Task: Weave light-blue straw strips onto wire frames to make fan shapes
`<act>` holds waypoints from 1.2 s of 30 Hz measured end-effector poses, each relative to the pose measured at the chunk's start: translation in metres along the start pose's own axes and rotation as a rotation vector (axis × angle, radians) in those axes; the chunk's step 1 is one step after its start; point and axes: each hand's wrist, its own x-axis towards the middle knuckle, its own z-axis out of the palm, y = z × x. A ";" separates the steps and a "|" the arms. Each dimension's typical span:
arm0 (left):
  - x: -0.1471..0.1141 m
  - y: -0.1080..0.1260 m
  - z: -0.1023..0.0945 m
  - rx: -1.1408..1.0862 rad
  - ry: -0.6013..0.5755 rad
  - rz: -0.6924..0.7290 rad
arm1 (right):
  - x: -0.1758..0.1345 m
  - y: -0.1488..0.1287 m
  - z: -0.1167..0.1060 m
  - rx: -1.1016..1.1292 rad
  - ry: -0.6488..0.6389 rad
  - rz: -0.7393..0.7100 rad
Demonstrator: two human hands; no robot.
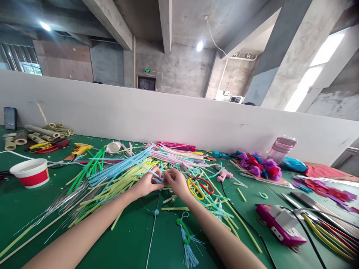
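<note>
My left hand [149, 184] is closed in a pinch on a light blue pipe cleaner [157, 180], bent between the fingers. Close beside it my right hand [177, 184] is also pinched, with its fingertips at the right end of the same blue piece; its grip is partly hidden. Below the hands, a thin wire rod [152, 239] with a small blue bead [156, 212] lies toward me. Near my right forearm lies a green loop [183, 231] with a blue tassel [190, 256]. Yellow-handled scissors [195, 189] and red-handled scissors [206, 185] lie just right of my right hand.
Piled pipe cleaners [120, 168] spread behind the hands. At left are a paper cup [30, 173], a yellow glue gun [81, 149] and bamboo pieces [45, 132]. At right are a pink glue gun [224, 173], a corded magenta power strip [280, 226] and coloured felt-like pieces [259, 164]. A white partition [168, 116] stands behind.
</note>
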 end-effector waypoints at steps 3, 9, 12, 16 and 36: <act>0.001 -0.003 -0.003 0.091 0.033 0.047 | -0.001 0.003 0.004 0.032 0.026 0.013; 0.001 0.005 -0.010 0.155 0.009 0.110 | -0.004 0.002 0.006 0.020 0.071 -0.003; 0.003 0.005 -0.010 0.134 0.017 0.111 | -0.004 0.000 0.006 0.010 0.084 -0.007; 0.005 -0.002 -0.011 0.104 0.104 0.093 | -0.004 -0.001 0.006 -0.005 0.116 -0.023; 0.000 -0.004 -0.007 0.534 0.112 0.102 | -0.005 -0.005 0.005 -0.030 0.144 -0.093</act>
